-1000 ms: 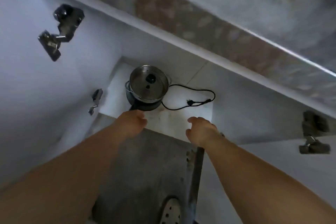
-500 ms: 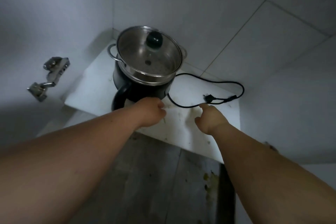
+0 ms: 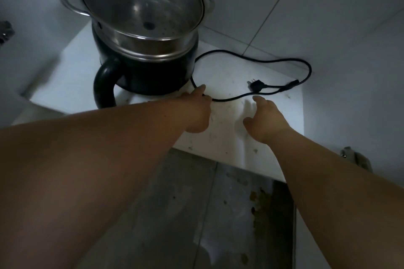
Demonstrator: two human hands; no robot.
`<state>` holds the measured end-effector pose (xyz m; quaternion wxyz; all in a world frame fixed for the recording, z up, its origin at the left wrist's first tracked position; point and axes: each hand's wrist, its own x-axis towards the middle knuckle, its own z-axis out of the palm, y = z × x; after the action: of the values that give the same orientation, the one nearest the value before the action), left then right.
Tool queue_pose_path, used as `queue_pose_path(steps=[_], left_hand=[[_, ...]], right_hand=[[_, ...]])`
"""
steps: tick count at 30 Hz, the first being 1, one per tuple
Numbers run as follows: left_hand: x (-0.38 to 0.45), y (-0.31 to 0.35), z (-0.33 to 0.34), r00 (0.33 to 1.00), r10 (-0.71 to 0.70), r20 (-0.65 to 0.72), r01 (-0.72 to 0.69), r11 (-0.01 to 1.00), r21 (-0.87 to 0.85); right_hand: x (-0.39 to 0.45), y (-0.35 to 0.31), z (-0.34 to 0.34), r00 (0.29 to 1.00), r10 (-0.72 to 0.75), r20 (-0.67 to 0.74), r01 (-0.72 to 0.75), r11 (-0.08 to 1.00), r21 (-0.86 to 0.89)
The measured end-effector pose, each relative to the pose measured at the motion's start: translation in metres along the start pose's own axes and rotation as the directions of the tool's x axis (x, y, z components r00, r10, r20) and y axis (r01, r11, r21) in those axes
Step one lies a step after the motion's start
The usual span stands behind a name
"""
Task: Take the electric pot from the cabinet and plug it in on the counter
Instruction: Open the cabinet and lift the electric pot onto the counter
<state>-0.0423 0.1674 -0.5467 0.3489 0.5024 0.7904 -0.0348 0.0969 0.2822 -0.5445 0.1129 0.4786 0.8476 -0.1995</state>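
Observation:
The black electric pot (image 3: pixel 150 72) stands on the white cabinet shelf (image 3: pixel 65 85), with a steel steamer ring, a glass lid (image 3: pixel 140 4) and a black side handle (image 3: pixel 105 85). Its black cord (image 3: pixel 273 63) loops to the right and ends in a plug (image 3: pixel 254 85) lying flat on the shelf. My left hand (image 3: pixel 196 111) reaches in front of the pot's base, fingertips touching the cord where it passes. My right hand (image 3: pixel 262 120) hovers open just short of the cord, below the plug.
White tiled walls close the cabinet at the back and right. A metal hinge (image 3: pixel 354 157) sits at the right edge, another (image 3: pixel 5 31) at the far left. Below the shelf lies a stained grey floor (image 3: pixel 196 214).
The view has closed in on the pot. Both hands have moved forward over the shelf; the left one has shifted right from the handle area onto the cord.

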Motion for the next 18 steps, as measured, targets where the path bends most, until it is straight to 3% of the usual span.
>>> queue_pose_path(steps=[10,13,16,18], left_hand=[[0.026,-0.001,0.014,1.000,-0.020,-0.018,0.021,0.999,0.050],[0.024,-0.004,0.025,0.990,0.045,-0.135,-0.028,0.991,0.128],[0.019,-0.004,0.038,0.947,0.097,-0.306,-0.043,0.983,0.177],[0.017,-0.005,0.045,0.931,0.106,-0.351,-0.053,0.986,0.156]], right_hand=[[0.046,0.025,-0.002,0.999,0.003,-0.034,0.000,0.996,0.091],[0.061,0.027,0.000,0.999,0.026,-0.034,-0.024,0.998,0.059],[0.073,0.024,0.001,0.999,0.020,-0.041,-0.023,0.998,-0.058],[0.079,0.022,-0.001,0.999,0.023,-0.026,-0.027,0.986,-0.167]])
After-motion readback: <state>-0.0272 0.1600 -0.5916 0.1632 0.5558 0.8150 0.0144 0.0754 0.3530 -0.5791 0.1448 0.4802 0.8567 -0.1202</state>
